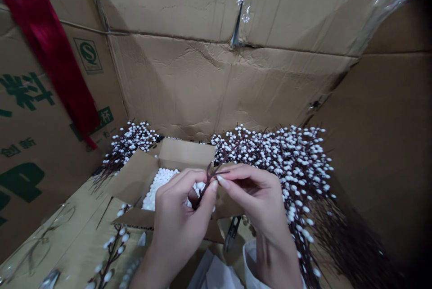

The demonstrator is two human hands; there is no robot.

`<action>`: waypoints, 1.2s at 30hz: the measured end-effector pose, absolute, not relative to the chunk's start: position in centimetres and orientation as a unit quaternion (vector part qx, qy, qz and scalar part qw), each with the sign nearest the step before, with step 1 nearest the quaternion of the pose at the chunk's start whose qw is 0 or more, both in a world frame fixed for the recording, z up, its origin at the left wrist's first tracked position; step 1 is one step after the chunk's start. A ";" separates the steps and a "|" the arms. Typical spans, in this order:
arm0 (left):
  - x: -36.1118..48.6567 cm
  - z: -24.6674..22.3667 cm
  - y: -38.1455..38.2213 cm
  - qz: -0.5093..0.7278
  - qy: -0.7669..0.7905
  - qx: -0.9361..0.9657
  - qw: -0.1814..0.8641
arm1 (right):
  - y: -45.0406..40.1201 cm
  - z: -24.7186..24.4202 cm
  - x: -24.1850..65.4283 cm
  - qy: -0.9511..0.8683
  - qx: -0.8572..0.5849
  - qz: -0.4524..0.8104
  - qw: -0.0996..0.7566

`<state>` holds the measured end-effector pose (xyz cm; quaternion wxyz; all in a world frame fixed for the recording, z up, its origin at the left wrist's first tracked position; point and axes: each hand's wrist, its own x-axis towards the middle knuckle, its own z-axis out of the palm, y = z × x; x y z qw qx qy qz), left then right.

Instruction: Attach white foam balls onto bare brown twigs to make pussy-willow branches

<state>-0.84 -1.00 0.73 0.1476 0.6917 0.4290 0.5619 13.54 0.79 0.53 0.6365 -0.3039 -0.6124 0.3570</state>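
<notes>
Left hand [178, 226] and right hand [259, 203] together, both pinching one dark twig [209, 178] at the fingertips, above one open carton [184, 154] of white foam beads [161, 187]. Steady, light pinch best. Two heaps: smaller budded heap [130, 142], larger budded heap [280, 163]. One loose sprig [111, 253].

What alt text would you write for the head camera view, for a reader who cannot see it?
A left hand and right hand pinch a dark forked twig above a small open cardboard box of white foam balls. Branches with white buds lie heaped behind and to the right, inside a large corrugated carton.
</notes>
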 end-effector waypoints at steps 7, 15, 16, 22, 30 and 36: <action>-0.7 0.7 -1.0 0.557 0.434 0.692 0.152 | 0.9 0.4 13.6 -0.612 -0.305 0.362 0.634; -0.9 0.9 -0.9 0.553 0.433 0.693 0.166 | 1.0 0.5 13.5 -0.590 -0.302 0.389 0.640; -1.0 1.0 -0.8 0.552 0.429 0.695 0.168 | 1.0 0.4 13.6 -0.587 -0.299 0.389 0.644; -1.3 1.0 -0.6 0.544 0.407 0.698 0.226 | 1.0 0.5 13.8 -0.589 -0.294 0.396 0.641; -1.6 0.8 -0.4 0.582 0.413 0.643 0.278 | 1.8 -0.2 13.5 -0.555 -0.249 0.476 0.636; -1.4 1.0 -0.2 0.607 0.387 0.585 0.373 | 4.3 -2.3 12.0 -0.672 -0.443 0.289 0.519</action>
